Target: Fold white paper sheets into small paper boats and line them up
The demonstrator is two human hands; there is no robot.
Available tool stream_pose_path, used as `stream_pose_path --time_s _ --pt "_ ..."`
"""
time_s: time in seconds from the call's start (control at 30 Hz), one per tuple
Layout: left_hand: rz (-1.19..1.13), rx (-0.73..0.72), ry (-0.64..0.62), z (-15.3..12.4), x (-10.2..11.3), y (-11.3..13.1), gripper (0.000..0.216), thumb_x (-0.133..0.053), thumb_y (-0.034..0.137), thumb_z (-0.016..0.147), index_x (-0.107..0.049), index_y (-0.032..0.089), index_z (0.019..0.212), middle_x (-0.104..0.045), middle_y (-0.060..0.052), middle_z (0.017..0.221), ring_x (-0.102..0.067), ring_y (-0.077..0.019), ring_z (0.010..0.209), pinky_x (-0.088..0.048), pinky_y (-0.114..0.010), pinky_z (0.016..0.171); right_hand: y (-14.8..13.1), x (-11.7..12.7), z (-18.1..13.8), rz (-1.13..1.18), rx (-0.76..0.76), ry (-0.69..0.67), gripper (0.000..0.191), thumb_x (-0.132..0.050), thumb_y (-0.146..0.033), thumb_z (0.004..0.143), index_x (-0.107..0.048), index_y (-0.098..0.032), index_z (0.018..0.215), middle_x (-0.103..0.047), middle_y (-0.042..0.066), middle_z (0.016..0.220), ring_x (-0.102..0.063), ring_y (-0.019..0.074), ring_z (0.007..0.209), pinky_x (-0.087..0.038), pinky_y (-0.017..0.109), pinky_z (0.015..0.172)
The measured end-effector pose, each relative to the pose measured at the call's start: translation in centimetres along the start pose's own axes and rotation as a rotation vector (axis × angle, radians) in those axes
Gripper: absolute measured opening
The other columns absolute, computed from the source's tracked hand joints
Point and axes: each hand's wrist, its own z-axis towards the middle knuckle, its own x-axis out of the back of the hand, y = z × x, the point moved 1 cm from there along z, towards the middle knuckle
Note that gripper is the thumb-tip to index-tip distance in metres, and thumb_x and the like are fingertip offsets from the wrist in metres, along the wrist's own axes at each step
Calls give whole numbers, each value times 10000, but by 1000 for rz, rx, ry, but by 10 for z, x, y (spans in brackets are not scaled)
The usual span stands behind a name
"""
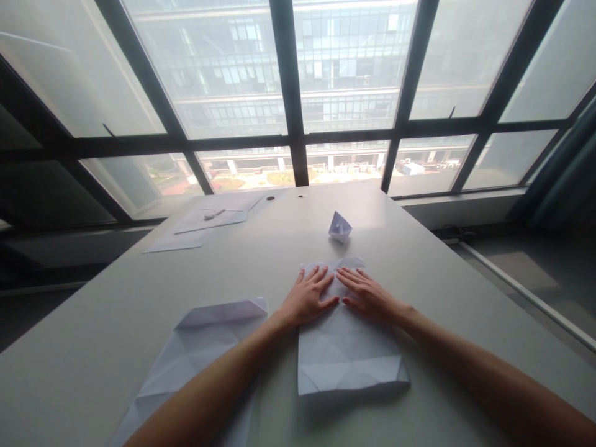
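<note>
A creased white sheet of paper point(349, 341) lies on the table in front of me, its near edge lifting slightly. My left hand point(311, 294) rests flat on its far left part, fingers spread. On the far right part lies my right hand point(365, 293), also flat with the fingers stretched out. The two thumbs almost meet over the middle of the sheet. Just beyond the hands stands a small folded paper piece point(340, 228). Another creased sheet point(200, 347) lies to the left, partly covered by my left forearm.
The white table point(442, 298) reaches toward a large framed window point(344, 68). At its far left, flat papers point(186, 239) lie with a small white object point(215, 214) on top. Two round holes sit near the far edge. A dark curtain point(554, 180) hangs on the right.
</note>
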Motion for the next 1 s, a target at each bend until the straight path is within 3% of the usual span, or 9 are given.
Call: stream_pose_path --time_s 0.2,1.0 --pt "2 1 -8 0 0 -1 691 -451 632 955 -366 260 1532 -296 -83 1614 -221 -300 1502 -114 -573 1217 -1 -2 1 13 -105 -79 655 -424 -430 998 -275 -141 1566 -264 134 1611 -230 271 1499 -192 499 1223" --pt "-7 -3 5 -1 0 -2 684 -451 631 956 -372 267 1529 -310 -76 1610 -228 -302 1500 -126 -570 1219 -3 0 2 -3 -114 -108 634 -387 -460 1008 -317 -142 1552 -267 132 1612 -221 262 1503 -180 483 1225"
